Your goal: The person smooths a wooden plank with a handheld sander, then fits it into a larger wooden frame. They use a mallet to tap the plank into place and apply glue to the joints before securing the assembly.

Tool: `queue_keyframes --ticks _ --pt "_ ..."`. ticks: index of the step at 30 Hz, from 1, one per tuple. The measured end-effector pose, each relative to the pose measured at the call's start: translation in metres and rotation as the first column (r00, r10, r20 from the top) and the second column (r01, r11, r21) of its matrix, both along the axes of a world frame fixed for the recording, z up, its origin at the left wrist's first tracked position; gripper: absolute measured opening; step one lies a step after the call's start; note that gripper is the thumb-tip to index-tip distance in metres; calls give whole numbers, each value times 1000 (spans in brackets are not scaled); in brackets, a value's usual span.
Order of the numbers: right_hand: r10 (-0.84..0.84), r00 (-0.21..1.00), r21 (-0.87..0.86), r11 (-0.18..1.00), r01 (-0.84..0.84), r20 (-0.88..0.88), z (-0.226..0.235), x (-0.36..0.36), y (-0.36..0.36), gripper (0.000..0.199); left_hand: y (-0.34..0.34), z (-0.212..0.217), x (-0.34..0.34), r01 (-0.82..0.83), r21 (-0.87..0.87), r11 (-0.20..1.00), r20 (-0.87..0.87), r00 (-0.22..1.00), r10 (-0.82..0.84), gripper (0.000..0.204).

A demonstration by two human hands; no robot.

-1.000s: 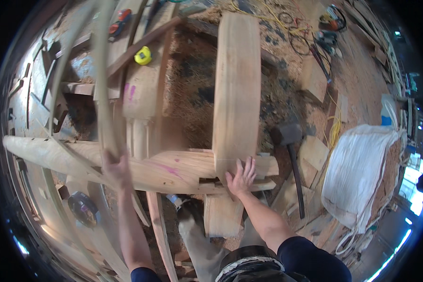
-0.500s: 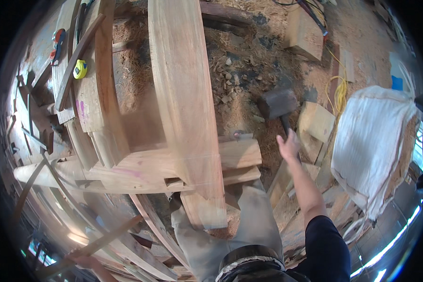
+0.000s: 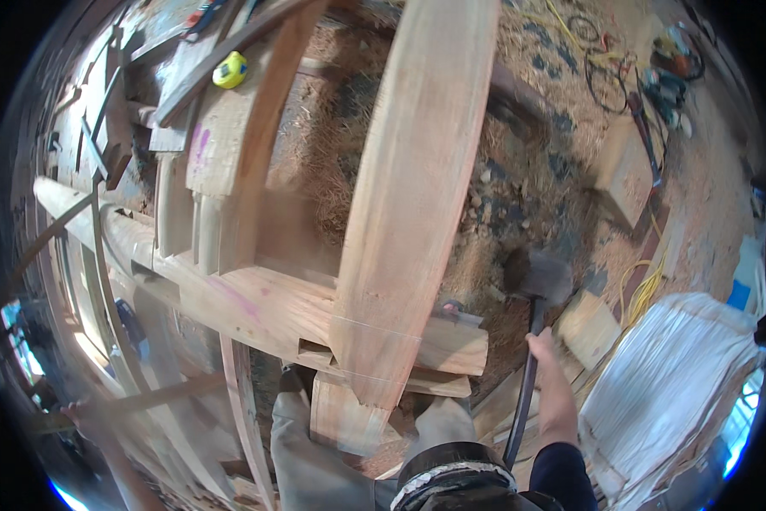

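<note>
Our right hand point(image 3: 543, 347) fingers wrap the black handle of a sledgehammer point(image 3: 538, 279), head low beside the curved timber point(image 3: 408, 196). Our left hand point(image 3: 80, 417) grips a thin batten point(image 3: 157, 393), blurred. Crossbeam point(image 3: 255, 307) below, yellow tape measure point(image 3: 229, 70) up top.

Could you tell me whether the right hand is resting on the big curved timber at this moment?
No, the right hand grips the dark handle of a sledgehammer, apart from the curved timber.

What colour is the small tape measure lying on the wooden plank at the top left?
The tape measure is yellow, seen in the head view.
</note>
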State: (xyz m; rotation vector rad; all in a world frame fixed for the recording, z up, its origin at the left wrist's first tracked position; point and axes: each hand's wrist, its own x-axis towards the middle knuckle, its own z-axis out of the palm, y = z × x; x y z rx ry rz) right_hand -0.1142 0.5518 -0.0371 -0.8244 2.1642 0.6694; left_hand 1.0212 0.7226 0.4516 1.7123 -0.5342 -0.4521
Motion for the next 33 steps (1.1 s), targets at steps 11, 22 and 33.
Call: queue_keyframes --ticks 11,22,33 --pt "-319 893 97 948 304 317 264 52 -31 25 -52 -35 -119 -431 34 902 134 896 423 43" --pt "-48 920 -29 997 65 389 547 267 -119 38 -51 -128 -161 -331 -141 933 -112 942 318 35" --pt "619 623 -648 728 -225 479 609 454 -372 33 -58 -142 -166 -280 -208 937 -72 960 271 36"
